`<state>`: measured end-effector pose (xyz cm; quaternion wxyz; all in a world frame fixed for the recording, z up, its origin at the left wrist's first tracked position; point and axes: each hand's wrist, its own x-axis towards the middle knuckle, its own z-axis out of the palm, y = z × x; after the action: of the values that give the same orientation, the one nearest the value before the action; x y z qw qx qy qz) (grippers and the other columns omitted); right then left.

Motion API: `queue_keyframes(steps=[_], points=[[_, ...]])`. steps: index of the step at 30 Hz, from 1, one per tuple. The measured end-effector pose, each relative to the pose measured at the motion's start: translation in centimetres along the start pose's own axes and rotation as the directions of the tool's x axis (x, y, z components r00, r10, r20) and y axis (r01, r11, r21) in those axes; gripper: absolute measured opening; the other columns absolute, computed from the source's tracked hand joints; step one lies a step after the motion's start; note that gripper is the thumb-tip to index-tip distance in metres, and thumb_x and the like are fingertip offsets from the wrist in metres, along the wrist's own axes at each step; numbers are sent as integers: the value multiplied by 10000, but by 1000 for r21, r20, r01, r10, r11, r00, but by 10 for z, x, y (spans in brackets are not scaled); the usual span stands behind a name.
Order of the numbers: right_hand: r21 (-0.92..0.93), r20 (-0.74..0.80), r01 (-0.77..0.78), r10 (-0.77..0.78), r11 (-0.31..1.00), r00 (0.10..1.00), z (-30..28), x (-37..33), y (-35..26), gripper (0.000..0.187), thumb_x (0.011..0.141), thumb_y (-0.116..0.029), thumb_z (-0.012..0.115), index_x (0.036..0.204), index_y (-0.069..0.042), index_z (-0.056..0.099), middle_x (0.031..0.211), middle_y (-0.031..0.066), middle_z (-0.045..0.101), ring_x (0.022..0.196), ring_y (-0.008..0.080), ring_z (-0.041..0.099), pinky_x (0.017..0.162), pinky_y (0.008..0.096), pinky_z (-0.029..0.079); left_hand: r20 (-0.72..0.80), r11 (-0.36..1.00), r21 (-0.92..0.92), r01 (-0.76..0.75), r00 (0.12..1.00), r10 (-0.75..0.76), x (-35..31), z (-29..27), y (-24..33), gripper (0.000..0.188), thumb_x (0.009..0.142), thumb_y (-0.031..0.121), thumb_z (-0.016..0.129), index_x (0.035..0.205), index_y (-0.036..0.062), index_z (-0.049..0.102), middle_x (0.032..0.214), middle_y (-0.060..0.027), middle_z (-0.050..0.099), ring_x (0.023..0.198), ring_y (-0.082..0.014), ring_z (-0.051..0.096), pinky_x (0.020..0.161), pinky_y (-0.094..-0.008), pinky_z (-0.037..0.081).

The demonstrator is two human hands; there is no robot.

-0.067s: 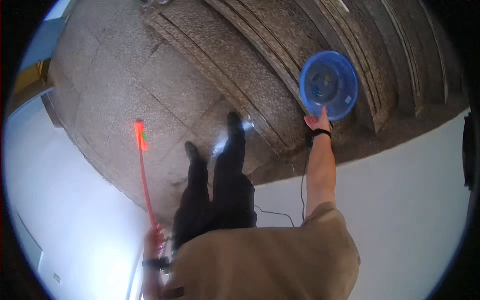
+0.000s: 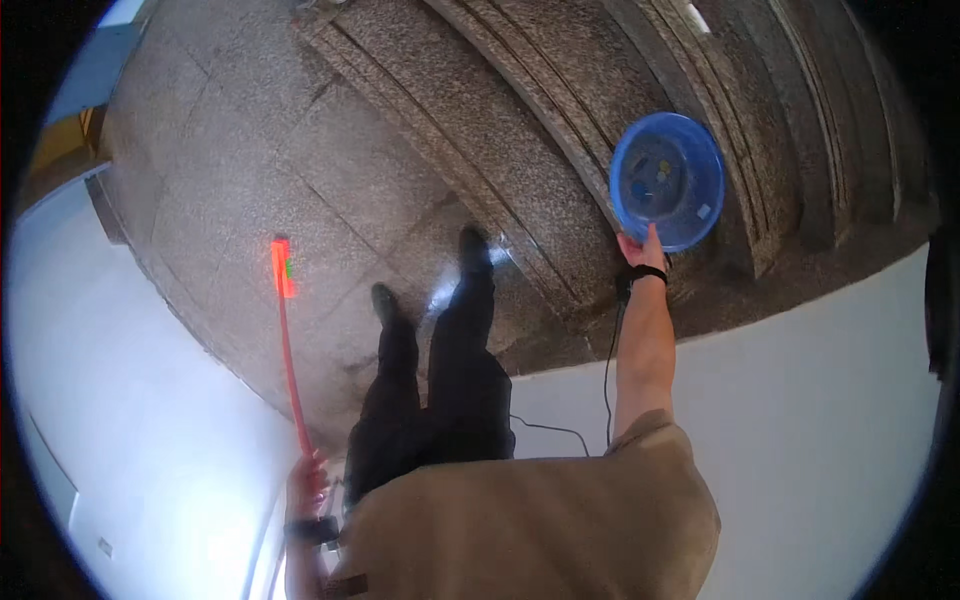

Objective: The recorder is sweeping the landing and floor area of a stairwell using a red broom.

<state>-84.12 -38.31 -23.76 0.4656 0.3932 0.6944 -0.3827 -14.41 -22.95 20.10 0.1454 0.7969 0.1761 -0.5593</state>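
Seemingly a carrying step: right hand [image 2: 641, 252] grasps basin's [image 2: 703, 160] rim, person's [image 2: 540, 510] two o'clock; left hand [image 2: 308, 482] clenched round red pole [image 2: 291, 372], eight o'clock. Next move likely calls for keeping basin level.

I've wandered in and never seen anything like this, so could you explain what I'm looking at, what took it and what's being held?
There is no robot here, just a person in a brown shirt using two bare hands. A wide fisheye camera on the person's head looks down, so straight edges bend and the corners are black. The left hand grips a long red handle with a bright orange head at its far end. The right hand holds a blue basin by its near rim. Inside lie small things, one yellowish, too small to name. Below are a speckled floor and steps; whether the basin rests on a step, I cannot tell.
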Motion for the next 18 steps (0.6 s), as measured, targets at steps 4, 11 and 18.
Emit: queue_keyframes(steps=[4,11,18], points=[[326,249,301,-389,896,887,-2,-13,32,275,899,-191,549,1079,16,532,1058,135,616,945,307,607,833,455,552,27,999,27,38,999,-39,3,-2,-13,365,951,365,523,1194,93,542,795,-2,606,409,-53,412,306,-191,325],[-3,298,635,-606,772,738,21,-148,98,438,808,-19,532,1234,-79,451,1101,112,586,917,274,611,635,410,578,-12,983,-111,-149,989,148,21,-18,-54,191,959,291,497,973,120,581,531,85,377,395,-31,340,324,-184,255],[-338,658,708,-383,620,649,77,-249,141,518,879,-56,513,1366,-74,335,1258,131,485,950,286,588,625,381,570,37,912,-363,-191,975,219,58,-49,-111,127,947,237,524,957,110,515,655,25,476,451,-73,409,373,-216,332]])
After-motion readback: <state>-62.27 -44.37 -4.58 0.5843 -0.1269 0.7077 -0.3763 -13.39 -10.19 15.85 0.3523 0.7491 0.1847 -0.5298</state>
